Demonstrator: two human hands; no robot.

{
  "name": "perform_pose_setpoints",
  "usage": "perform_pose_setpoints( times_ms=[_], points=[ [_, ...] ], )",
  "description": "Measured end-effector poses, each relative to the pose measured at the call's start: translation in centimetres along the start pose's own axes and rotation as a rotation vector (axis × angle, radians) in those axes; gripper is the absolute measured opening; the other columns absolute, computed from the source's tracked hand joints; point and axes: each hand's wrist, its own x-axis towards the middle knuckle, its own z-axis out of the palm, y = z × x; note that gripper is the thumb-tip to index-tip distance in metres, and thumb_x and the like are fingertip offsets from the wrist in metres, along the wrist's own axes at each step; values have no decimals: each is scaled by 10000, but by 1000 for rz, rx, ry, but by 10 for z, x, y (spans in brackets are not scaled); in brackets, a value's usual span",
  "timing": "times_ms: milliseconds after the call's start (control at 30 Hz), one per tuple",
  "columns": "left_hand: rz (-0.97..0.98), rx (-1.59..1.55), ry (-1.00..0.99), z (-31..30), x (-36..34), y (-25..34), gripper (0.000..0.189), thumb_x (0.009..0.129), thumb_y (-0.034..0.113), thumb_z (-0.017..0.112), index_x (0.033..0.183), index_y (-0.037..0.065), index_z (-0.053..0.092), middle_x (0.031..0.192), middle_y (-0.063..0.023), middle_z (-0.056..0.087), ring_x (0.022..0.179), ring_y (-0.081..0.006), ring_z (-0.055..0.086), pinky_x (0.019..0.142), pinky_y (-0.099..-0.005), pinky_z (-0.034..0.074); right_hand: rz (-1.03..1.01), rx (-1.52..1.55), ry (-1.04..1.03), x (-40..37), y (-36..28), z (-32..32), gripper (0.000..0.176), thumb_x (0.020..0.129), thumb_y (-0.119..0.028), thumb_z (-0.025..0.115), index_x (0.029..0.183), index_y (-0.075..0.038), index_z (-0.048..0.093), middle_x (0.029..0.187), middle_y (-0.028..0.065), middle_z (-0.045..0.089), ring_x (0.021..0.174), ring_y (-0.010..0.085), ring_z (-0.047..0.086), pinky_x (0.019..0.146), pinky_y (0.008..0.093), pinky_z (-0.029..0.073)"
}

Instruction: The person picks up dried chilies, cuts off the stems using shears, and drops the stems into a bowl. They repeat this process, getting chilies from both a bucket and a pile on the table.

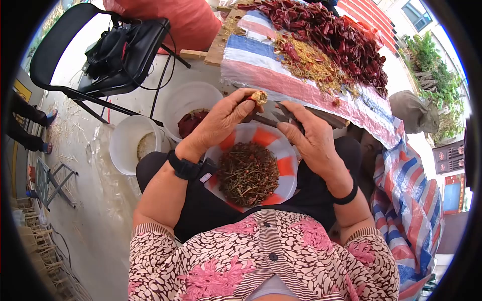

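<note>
My left hand [221,123] pinches a dried red chili pepper [257,97] by its cut end, held above the bowl on my lap. My right hand [309,135] grips dark scissors [282,114], blades pointing toward the chili. Below both hands sits a red-and-white striped bowl [286,165] filled with chili stems and scraps. A black watch is on my left wrist, a black band on my right.
A striped tarp [296,85] ahead carries a heap of dried red chilies [331,35] and yellow seeds. Two white buckets [125,145] stand to the left, one holding chilies. A black folding chair [115,45] with a bag stands at the far left.
</note>
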Motion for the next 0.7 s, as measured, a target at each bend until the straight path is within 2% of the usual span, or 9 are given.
perform_pose_setpoints(
  times_ms=[67,167,267,467,600,700],
  points=[
    [-4,-22,25,2,-1,3,352,1005,250,466,1262,10,482,1061,-48,582,1000,-102,527,899,-241,410,-72,-146,5,6,-12,-6,386,887,-313,595,1165,-46,577,968,165,648,812,348,624,696,408,469],
    [21,-90,54,2,0,-4,314,992,198,494,1236,-1,483,1061,-56,594,1014,-114,547,914,-255,425,-38,-211,-62,13,-16,-9,337,894,-310,572,1131,-71,593,906,155,654,824,371,617,702,433,466],
    [26,-112,79,2,0,-5,287,980,155,515,1215,-6,484,1070,-68,601,1020,-125,564,920,-259,433,16,-124,-116,16,-21,-12,299,898,-313,565,1096,-92,603,852,150,647,812,372,614,695,442,460],
    [13,-40,70,2,-1,-6,262,967,111,528,1199,-5,491,1081,-76,606,1014,-128,577,912,-261,444,-37,-156,-84,17,-12,-9,280,898,-315,554,1056,-91,607,816,157,639,800,374,610,683,451,449],
    [20,102,119,7,-3,-1,239,963,94,528,1183,1,509,1080,-70,614,1008,-120,582,893,-261,458,43,-139,-170,18,-17,-15,284,892,-322,550,1041,-89,613,804,160,638,794,373,611,681,450,445],
    [110,103,168,11,-2,-9,221,951,116,563,1143,7,555,953,-33,651,832,-66,573,727,-226,481,77,-144,-203,18,-17,-16,289,888,-329,548,1032,-87,615,796,165,638,790,370,612,680,451,442]
  ],
)
